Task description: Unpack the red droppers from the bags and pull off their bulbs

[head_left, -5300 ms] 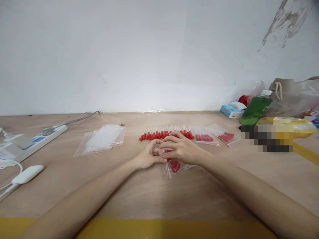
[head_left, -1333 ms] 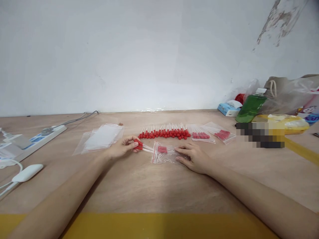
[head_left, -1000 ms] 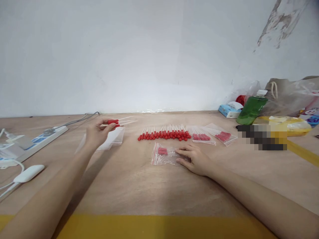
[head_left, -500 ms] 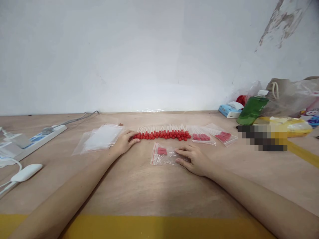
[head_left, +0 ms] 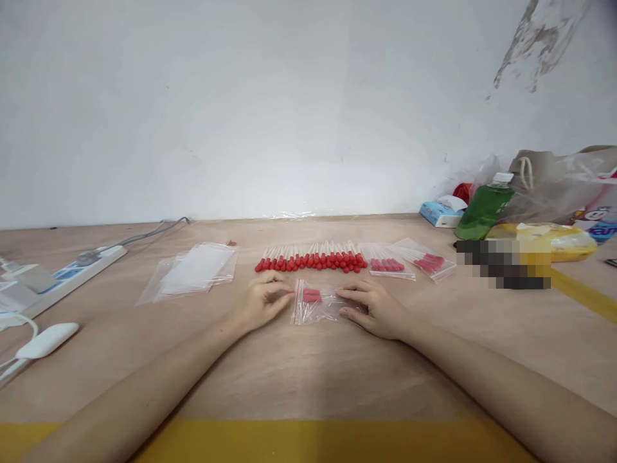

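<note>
A small clear zip bag (head_left: 322,307) with a few red-capped droppers inside lies flat on the wooden table (head_left: 308,373). My right hand (head_left: 373,307) rests on the bag's right end, which sits between its fingers and thumb. My left hand (head_left: 264,300) is at the bag's left, red-lined mouth, fingers curled together and tips touching that edge. Just behind the bag, a long row of red-capped droppers (head_left: 311,258) lies side by side.
A stack of empty clear bags (head_left: 195,270) lies to the left. Two filled bags (head_left: 407,262) sit right of the row. A power strip (head_left: 72,273) and white adapter (head_left: 45,339) are far left; a green bottle (head_left: 484,207), tissue pack and plastic bags far right.
My left hand drew a few droppers out of the bag, lifted them left, laid them at the row's left end, then came back to the bag's mouth. My right hand stayed on the bag.
</note>
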`<action>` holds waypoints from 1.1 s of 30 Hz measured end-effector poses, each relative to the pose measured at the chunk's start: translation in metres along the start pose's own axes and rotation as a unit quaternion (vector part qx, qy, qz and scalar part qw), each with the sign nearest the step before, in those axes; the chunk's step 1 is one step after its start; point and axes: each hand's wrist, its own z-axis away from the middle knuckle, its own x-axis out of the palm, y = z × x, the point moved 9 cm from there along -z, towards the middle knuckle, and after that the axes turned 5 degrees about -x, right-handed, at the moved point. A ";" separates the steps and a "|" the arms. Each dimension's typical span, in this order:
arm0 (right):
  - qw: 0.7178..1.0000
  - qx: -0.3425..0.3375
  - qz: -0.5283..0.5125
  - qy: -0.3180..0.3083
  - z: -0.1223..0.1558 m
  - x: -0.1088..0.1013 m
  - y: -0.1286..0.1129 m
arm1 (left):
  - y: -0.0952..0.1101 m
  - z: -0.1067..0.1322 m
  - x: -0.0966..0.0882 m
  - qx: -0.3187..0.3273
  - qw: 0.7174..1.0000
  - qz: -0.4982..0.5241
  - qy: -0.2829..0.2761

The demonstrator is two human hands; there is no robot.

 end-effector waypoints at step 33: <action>1.000 -0.006 -0.024 -0.019 0.001 0.002 0.000 | -0.079 -0.021 -0.119 -0.190 0.929 0.243 0.204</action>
